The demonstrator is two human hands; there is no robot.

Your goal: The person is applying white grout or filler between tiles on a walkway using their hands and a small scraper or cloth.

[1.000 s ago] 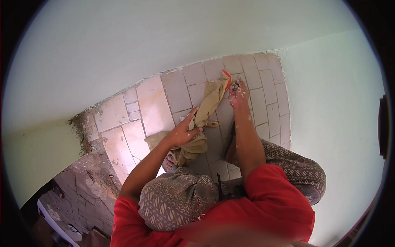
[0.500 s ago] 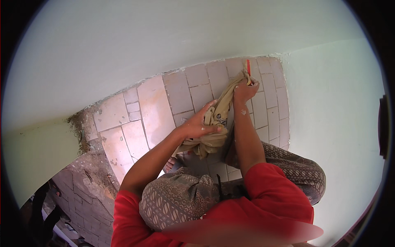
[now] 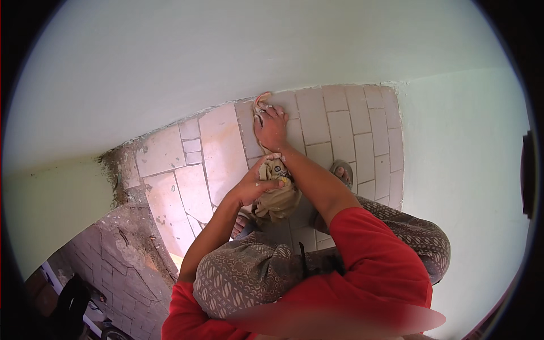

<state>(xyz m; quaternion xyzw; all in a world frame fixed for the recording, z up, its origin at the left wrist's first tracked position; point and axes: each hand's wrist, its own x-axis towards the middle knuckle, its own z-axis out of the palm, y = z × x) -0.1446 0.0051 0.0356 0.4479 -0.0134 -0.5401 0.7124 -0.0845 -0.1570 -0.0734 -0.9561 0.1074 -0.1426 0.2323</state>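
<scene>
A tan cloth (image 3: 277,203) hangs bunched up over the floor in front of my knees. It has a dark printed patch and loose folds. My left hand (image 3: 253,186) is closed around the bunch, thumb across its front. Further out, close to the foot of the far wall, my right hand (image 3: 272,126) is closed at the drawn-out end of the cloth, low over the tiles. A thin red edge (image 3: 262,97) curls out past its fingertips; what it belongs to is unclear. My right forearm partly covers the stretch of cloth between the hands.
Pale walls (image 3: 464,141) rise ahead and on the right, meeting in a corner. The tiled floor (image 3: 224,141) has a broken, rough cement edge (image 3: 133,226) at left. My sandalled foot (image 3: 342,171) is beside my right forearm. Dark objects lie at the lower left.
My right hand has swept left along the wall's foot with the cloth end and red edge. My left hand has shifted slightly left and down, still gripping the bunch.
</scene>
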